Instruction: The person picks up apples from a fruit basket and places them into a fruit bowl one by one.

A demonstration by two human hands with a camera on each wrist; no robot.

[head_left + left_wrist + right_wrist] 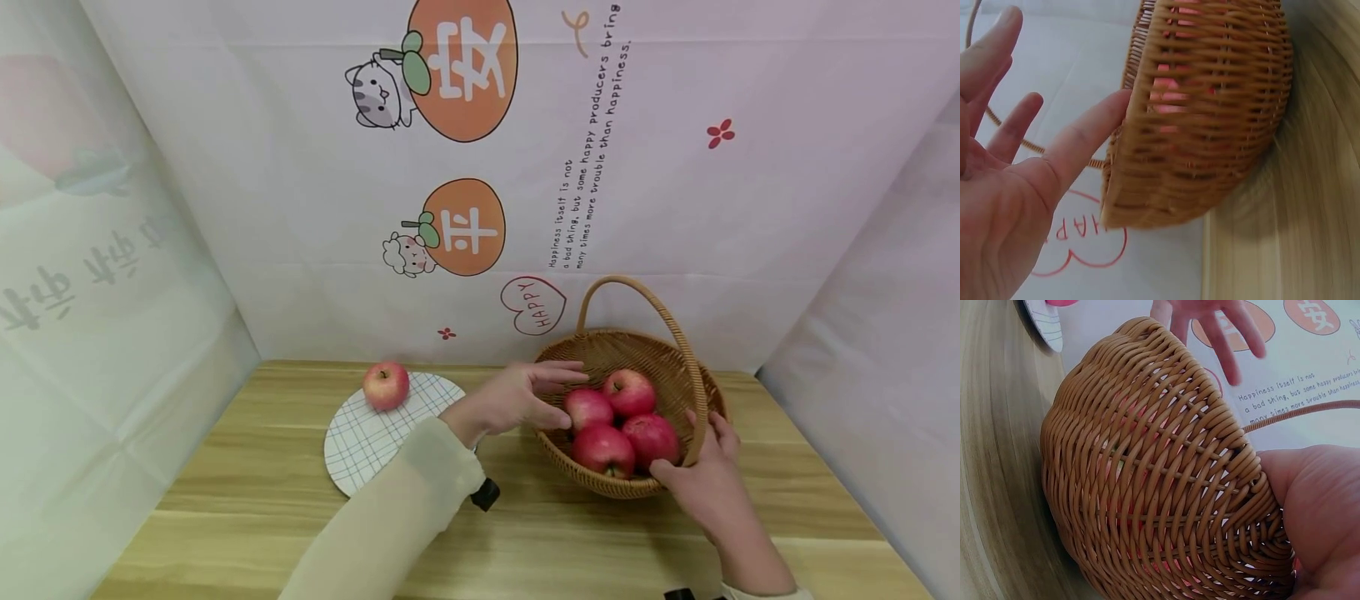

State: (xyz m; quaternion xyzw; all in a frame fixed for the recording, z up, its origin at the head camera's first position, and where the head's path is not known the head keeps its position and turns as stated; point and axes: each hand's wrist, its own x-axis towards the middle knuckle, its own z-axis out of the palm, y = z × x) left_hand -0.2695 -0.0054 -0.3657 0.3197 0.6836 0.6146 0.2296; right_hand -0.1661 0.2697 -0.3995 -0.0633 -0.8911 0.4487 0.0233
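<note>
A wicker basket (618, 490) with a tall arched handle (686, 354) stands tilted towards the front, holding several red apples (604, 450). At its right side my right hand (708, 483) grips the rim near the foot of the handle, the thumb on the inner side. My left hand (517, 400) reaches over the left rim, fingers spread and stretched towards the apples, with nothing held. In the left wrist view its thumb (1088, 134) lies right at the basket's edge. Through the weave (1141, 456), bits of red fruit show in the right wrist view.
To the left lies a round white plate (352, 442) with a checked pattern, one apple (386, 386) on its far part. All stands on a wooden table (247, 500). A printed white cloth (660, 208) hangs behind, with more cloth at both sides.
</note>
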